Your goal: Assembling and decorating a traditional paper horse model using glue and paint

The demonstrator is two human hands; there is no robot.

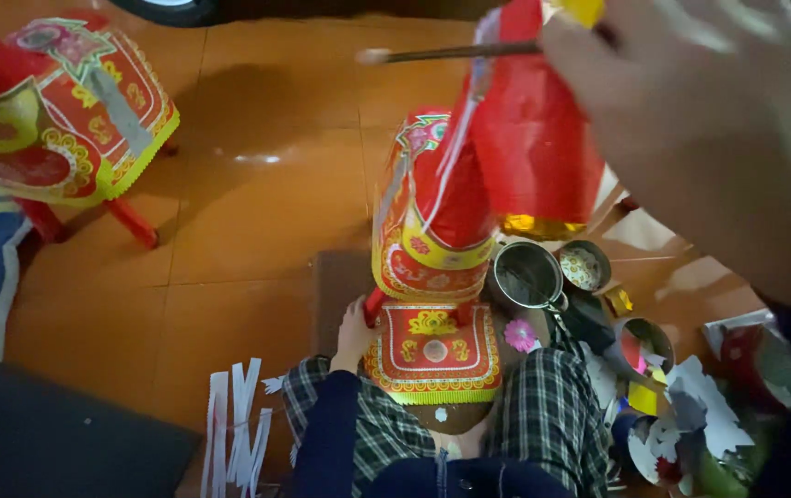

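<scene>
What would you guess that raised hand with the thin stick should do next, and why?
Probably bring the stick down to the red paper figure. The right hand holds it raised above the figure, its pale tip off the paper, while the left hand steadies the figure's base on the lap, next to a small metal pot.

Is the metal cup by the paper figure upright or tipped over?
Upright: the metal cup shows its round open mouth to the downward-looking camera, standing on the floor beside the red paper figure.
</scene>
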